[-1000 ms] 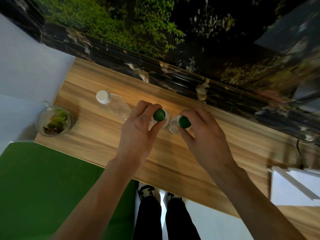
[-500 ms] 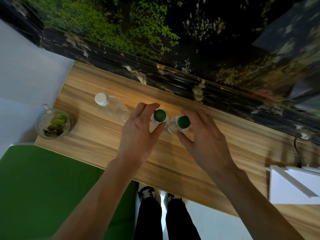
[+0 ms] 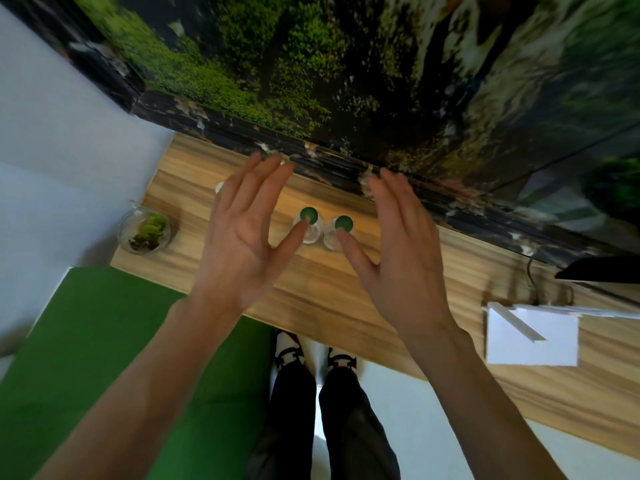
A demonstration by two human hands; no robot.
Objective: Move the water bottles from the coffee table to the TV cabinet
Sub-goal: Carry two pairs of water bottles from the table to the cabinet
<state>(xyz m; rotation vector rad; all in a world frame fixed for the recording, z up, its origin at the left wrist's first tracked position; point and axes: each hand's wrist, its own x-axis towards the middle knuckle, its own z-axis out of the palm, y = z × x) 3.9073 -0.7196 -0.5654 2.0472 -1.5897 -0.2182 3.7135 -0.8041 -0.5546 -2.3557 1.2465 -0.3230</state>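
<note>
matt wood-grain cabinet top (image 3: pixel 311 292), clear glossy plastic bottles (image 3: pixel 310 233) with smooth green caps (image 3: pixel 309 214), clear glass bowl (image 3: pixel 144 231).

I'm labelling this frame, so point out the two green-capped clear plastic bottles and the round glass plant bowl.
Left green-capped clear plastic bottle (image 3: pixel 308 214), head view, on its cap.
Right green-capped clear plastic bottle (image 3: pixel 344 223), head view, on its cap.
Round glass plant bowl (image 3: pixel 145 231), head view, on the plant inside.

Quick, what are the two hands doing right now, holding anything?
Left hand: open, fingers spread, holding nothing.
Right hand: open, fingers straight, holding nothing; the two green-capped bottles stand between the hands.
</note>
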